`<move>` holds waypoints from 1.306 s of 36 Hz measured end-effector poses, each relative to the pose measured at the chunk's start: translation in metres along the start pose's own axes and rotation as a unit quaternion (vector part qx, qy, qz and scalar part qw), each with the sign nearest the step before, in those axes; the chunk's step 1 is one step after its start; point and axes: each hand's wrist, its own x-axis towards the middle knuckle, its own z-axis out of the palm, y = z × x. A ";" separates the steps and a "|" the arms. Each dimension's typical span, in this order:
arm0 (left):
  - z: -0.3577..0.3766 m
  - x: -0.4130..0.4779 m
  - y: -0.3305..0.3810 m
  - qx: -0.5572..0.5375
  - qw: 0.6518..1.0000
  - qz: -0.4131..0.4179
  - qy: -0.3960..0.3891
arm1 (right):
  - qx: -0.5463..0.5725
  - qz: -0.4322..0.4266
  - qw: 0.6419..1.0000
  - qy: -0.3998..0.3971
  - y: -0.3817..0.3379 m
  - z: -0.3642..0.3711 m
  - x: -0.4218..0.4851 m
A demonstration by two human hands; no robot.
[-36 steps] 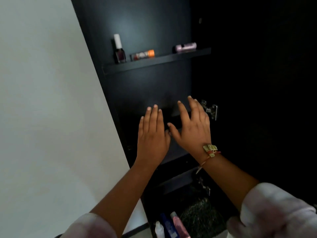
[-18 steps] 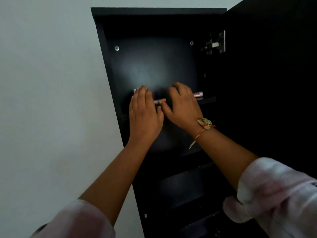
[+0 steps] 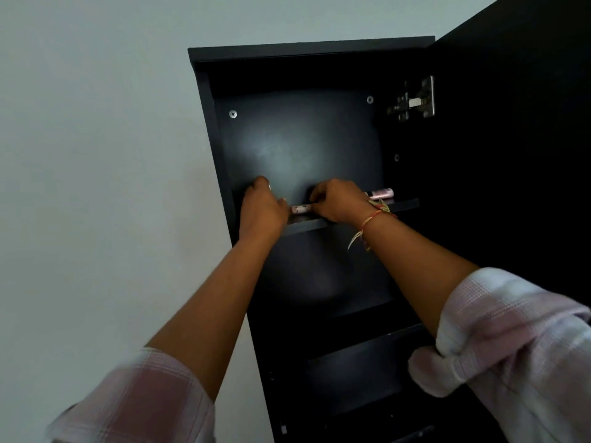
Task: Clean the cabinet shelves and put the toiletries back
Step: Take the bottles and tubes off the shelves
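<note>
Inside the open black cabinet [image 3: 310, 52], both of my hands reach onto the top shelf [image 3: 406, 204]. My left hand [image 3: 262, 210] is curled at the shelf's left end round a nail polish bottle, of which only a bit of white cap [image 3: 269, 187] shows. My right hand [image 3: 339, 202] grips a small white tube [image 3: 300, 209] lying on the shelf; one end of it shows between the two hands. A pink tube [image 3: 382, 193] lies on the shelf just right of my right hand, untouched.
The cabinet door [image 3: 511, 161] stands open on the right, with a metal hinge [image 3: 415, 99] near its top. Dark lower shelves [image 3: 351, 362] sit below my arms. A plain pale wall [image 3: 96, 187] fills the left side.
My hands rose from a lower shelf to the top shelf and went from flat to curled round the items there. The view tilted up, so the bottles at the bottom are out of sight.
</note>
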 end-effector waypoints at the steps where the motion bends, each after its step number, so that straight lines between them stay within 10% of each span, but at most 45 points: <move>1: -0.001 0.000 -0.001 -0.008 1.000 -0.003 -0.002 | -0.005 -0.001 1.000 -0.005 -0.001 0.000 0.001; 29: -0.011 -0.088 0.017 -0.330 0.937 0.024 0.108 | 0.361 -0.030 0.915 0.177 0.011 0.000 -0.095; 47: 0.105 -0.270 -0.064 -0.364 0.915 -0.150 -0.092 | 0.436 0.179 0.882 -0.022 0.086 0.152 -0.277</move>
